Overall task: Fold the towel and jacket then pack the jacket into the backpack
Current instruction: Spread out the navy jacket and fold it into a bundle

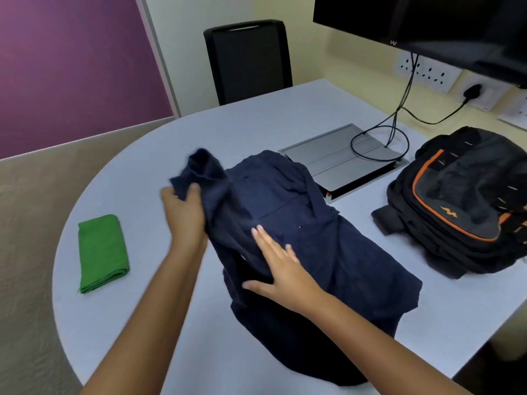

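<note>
A navy jacket [336, 252] lies spread lengthwise across the middle of the pale table [176, 332]. My left hand [185, 212] grips a bunched sleeve of the jacket at its upper left, lifted a little off the table. My right hand [278, 266] rests flat on the jacket's middle with fingers spread. A green towel [101, 252] lies folded into a rectangle at the left of the table. The black backpack [467, 201] with orange trim lies on its side at the right, apart from the jacket.
A grey cable hatch [342, 163] sits in the table behind the jacket, with black cables [399, 115] running up to a monitor [427, 24] at the top right. A black chair [248, 61] stands beyond the table. Wall sockets [427, 71] line the right wall.
</note>
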